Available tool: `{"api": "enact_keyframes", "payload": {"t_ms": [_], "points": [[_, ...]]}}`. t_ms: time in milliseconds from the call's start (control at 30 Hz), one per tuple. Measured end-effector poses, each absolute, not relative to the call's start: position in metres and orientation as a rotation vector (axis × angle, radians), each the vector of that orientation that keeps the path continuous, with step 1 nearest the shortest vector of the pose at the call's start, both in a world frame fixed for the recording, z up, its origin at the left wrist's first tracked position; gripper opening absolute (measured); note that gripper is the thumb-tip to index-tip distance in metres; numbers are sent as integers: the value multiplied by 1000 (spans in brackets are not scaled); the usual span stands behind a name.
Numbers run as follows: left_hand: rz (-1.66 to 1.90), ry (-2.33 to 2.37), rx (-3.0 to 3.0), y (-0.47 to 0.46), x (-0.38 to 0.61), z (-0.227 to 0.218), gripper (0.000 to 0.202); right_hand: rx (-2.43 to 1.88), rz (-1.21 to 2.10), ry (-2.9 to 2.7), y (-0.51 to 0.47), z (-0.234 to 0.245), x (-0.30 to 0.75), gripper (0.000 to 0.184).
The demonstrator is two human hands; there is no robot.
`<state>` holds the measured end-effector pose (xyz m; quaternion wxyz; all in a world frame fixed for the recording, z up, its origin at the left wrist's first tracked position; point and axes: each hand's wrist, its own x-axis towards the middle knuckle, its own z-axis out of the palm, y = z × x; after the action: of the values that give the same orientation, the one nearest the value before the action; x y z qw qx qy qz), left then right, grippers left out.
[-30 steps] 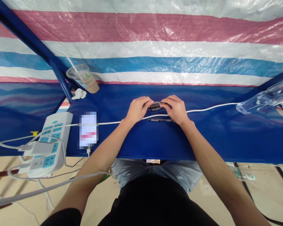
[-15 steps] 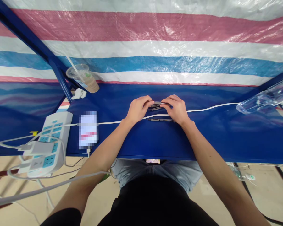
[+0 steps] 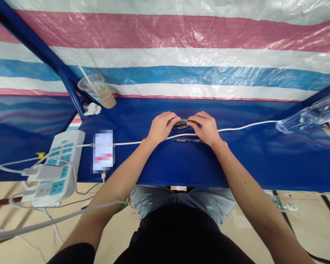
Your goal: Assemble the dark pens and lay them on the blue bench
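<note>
- a wall of woven plastic tarpaulin point(image 3: 165, 55), striped pink, white and blue, creased and shiny
- a dark blue steel frame beam point(image 3: 35, 43) running diagonally across the upper left of the wall
- a long glossy dark blue tabletop point(image 3: 264, 161) with a straight front edge, reflecting the stripes at its left end
- a pale beige floor point(image 3: 313, 223) below the table
- bright, even light, with white glare on the tarpaulin's creases

a white power strip point(image 3: 67, 148) lies just left of a blurred phone point(image 3: 103, 151), with a plastic cup point(image 3: 96, 91) and straw beyond.
</note>
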<state>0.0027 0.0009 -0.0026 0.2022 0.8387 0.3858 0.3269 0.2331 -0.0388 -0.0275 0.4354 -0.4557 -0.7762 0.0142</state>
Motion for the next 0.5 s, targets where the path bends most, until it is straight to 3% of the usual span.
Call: {"api": "enact_keyframes", "payload": {"t_ms": [300, 500], "points": [[922, 1005, 2335, 0, 2, -4, 24, -1127, 38, -1930, -40, -25, 235, 22], [856, 1154, 2391, -1, 3, 0, 45, -1138, 38, -1964, -40, -26, 232, 23]]}}
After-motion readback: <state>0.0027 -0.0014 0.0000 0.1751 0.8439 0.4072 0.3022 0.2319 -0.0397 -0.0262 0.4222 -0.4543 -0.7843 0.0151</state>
